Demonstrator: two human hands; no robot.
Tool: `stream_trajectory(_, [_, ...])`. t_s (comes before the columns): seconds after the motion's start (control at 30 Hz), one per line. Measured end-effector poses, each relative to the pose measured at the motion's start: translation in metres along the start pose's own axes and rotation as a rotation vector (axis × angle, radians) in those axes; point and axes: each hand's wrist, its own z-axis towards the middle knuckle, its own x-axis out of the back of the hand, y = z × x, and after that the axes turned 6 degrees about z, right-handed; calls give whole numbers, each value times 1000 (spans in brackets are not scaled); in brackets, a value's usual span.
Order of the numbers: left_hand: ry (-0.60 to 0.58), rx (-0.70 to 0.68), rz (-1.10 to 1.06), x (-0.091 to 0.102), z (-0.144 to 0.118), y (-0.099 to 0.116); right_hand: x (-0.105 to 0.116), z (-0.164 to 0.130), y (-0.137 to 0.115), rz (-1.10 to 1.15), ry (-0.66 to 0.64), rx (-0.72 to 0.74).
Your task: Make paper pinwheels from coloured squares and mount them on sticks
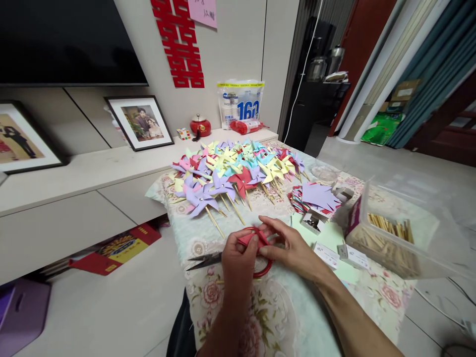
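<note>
Near the front of the table, my left hand [238, 258] pinches a red paper pinwheel piece [262, 238] between thumb and fingers. My right hand [293, 247] meets it from the other side, with curled fingers and thumb at the paper's edge. Directly under my hands lies a pair of scissors [205, 261] with red handles; the blades point left and my left hand hides their middle. Beyond my hands, finished paper pinwheels [243, 181] on wooden sticks lie in a large pile of purple, yellow, blue and red.
To the right are a stack of cut paper [320, 196], an open small box of metal fasteners [313, 221], small white boxes [326, 255] and a clear plastic bin [427, 250] holding wooden sticks. A floral cloth [273, 317] covers the table. Behind stands a low cabinet [89, 166].
</note>
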Motion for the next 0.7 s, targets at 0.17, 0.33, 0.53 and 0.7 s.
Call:
stream_trajectory(0.17, [-24,-11,-57,-2,-5,8,-1,7,11,174,126,-66])
stream_trajectory(0.33, [-100,-28,-18,4,-7,14,2,8,13,213,213,-117])
stream_trajectory(0.53, [-66,-238,172,2,-6,3,3,13,20,413,344,-121])
stream_trajectory(0.7, [11,-693,518,0,-9,-1,2,13,17,491,378,-123])
